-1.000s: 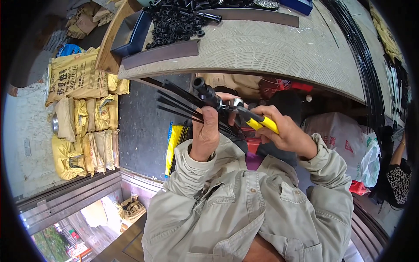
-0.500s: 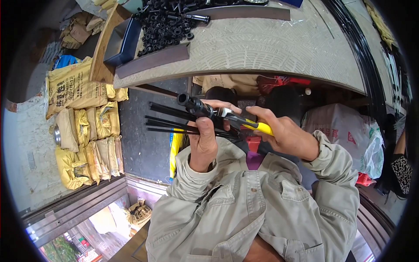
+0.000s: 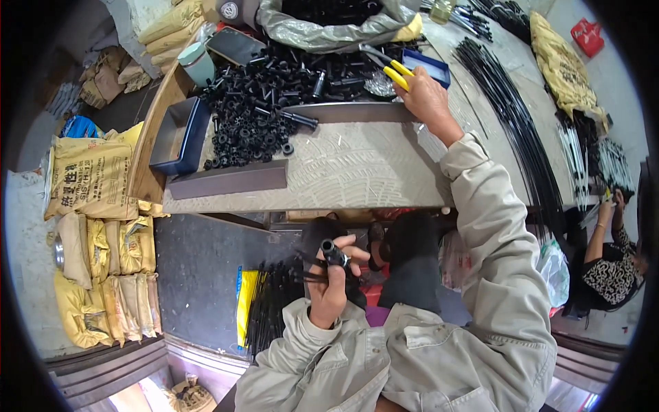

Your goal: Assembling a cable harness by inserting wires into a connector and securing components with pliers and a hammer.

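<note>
Low in front of my body, my left hand (image 3: 329,292) is closed around a black tubular fitting (image 3: 331,251) with an open round end. Thin black rods also lie in that grip, partly hidden by the fingers. My right arm reaches far out over the table, and my right hand (image 3: 429,101) grips a pair of pliers (image 3: 397,75) by the yellow handles. The jaws point left and away, beside a small blue box (image 3: 441,73) and a crumpled clear plastic piece (image 3: 381,84).
A heap of small black parts (image 3: 244,130) covers the table's left, near a blue box (image 3: 165,161), phone (image 3: 237,45) and cup (image 3: 197,65). Behind lies an open grey bag (image 3: 309,40). Long black rods (image 3: 511,123) lie right. Another person (image 3: 611,275) works at far right.
My right hand has carried the pliers from the fitting in my left hand up and forward over the table. The left hand has dropped lower, still holding the fitting. The view has shifted forward.
</note>
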A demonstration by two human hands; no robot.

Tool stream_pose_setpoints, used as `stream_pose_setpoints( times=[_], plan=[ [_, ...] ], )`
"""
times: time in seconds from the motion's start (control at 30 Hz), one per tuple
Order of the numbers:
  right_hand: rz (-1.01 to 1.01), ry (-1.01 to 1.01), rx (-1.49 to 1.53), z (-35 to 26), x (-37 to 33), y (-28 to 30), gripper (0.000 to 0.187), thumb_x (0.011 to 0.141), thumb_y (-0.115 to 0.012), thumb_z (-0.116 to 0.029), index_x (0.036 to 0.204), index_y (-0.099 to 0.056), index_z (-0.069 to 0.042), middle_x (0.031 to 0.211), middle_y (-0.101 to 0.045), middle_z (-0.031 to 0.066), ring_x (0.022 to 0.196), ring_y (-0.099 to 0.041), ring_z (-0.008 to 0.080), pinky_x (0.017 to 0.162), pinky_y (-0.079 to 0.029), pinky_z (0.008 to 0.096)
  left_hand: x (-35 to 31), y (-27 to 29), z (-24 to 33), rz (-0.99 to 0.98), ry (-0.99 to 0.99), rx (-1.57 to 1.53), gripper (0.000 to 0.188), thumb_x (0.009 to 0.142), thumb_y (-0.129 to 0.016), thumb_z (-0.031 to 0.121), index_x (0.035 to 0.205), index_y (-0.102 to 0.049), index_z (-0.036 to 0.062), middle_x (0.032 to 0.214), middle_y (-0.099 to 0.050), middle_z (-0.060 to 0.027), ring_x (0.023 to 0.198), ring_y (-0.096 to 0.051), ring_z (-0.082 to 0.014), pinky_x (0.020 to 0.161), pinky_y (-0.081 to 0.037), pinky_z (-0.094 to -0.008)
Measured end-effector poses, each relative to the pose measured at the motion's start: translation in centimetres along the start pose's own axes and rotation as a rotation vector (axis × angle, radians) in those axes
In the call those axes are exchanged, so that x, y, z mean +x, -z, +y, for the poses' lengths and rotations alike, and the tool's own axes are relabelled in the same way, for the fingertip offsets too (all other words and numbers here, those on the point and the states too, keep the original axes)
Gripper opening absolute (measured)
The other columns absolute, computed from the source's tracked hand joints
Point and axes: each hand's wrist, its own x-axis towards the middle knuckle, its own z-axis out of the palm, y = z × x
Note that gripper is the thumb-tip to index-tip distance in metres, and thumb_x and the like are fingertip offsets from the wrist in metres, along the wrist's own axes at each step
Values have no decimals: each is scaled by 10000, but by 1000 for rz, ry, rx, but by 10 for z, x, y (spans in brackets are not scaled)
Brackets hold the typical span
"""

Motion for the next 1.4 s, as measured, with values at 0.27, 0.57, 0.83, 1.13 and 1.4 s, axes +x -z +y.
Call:
stream_pose_setpoints(
  times=[0.27,0.57,0.83,1.13,1.4],
  plan=[
    [-65,125,-93,-11,31,-27,185,738,-645,-205,892,-644,-103,902,-526,111,823,-581,293,660,-452,410,5,22,-7,18,72,-127,498,912,-420,403,1154,-440,-32,904,-597,-85,698,-476,-90,668,-403,-237],
    [125,144,153,-22,-9,8,172,812,-587,-252,882,-608,-96,850,-543,89,717,-562,287,615,-442,358,10,21,-1,181,-31,-77,582,917,-325,475,1069,-475,-66,913,-581,-137,775,-528,-153,729,-425,-287],
    [-195,-91,1409,-110,-186,66,81,735,-612,62,793,-606,6,887,-528,82,720,-496,107,615,-406,204,12,6,15,-169,17,-147,474,902,-438,365,1150,-456,-39,906,-566,-62,731,-446,-82,680,-398,-233],
    [17,175,1222,-94,-225,75,84,776,-604,52,853,-631,33,948,-511,121,671,-550,125,529,-431,213,-5,-20,33,-127,-105,22,446,893,-464,394,1010,-477,-37,814,-517,-54,698,-484,-99,628,-440,-239],
    [140,262,1347,-87,-242,80,92,788,-627,-41,830,-573,20,903,-521,131,727,-531,150,591,-431,255,-16,-37,38,-202,-92,-16,465,886,-465,423,1002,-493,-26,853,-477,-38,726,-460,-87,660,-391,-226]
  ],
)
